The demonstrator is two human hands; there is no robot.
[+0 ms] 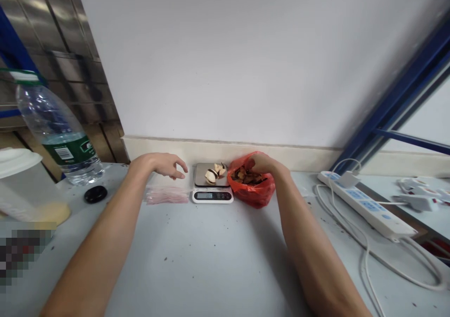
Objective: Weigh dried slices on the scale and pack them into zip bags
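Right hand (pixel 262 163) is down in the mouth of the red plastic bag (pixel 255 199), fingertips at the brown dried pieces (pixel 248 178); can't tell from here if it's pinching any. Left hand (pixel 169 166) is empty, fingers loosely curled and apart, hanging near the pink-edged clear plastic bags (pixel 167 195). Pale dried slices (pixel 210 177) sit on the plate of the digital scale (pixel 213 196), between those bags and the red one. Display's lit, digits too small to read. Main risk, I'd say: red bag's left edge is right up against the scale, maybe over its rim; if it leans on the plate, the reading goes off. A tug on that thin film could also tip pieces out or nudge the scale. Slices near the plate's edge could get knocked by a sleeveless wrist swinging across.
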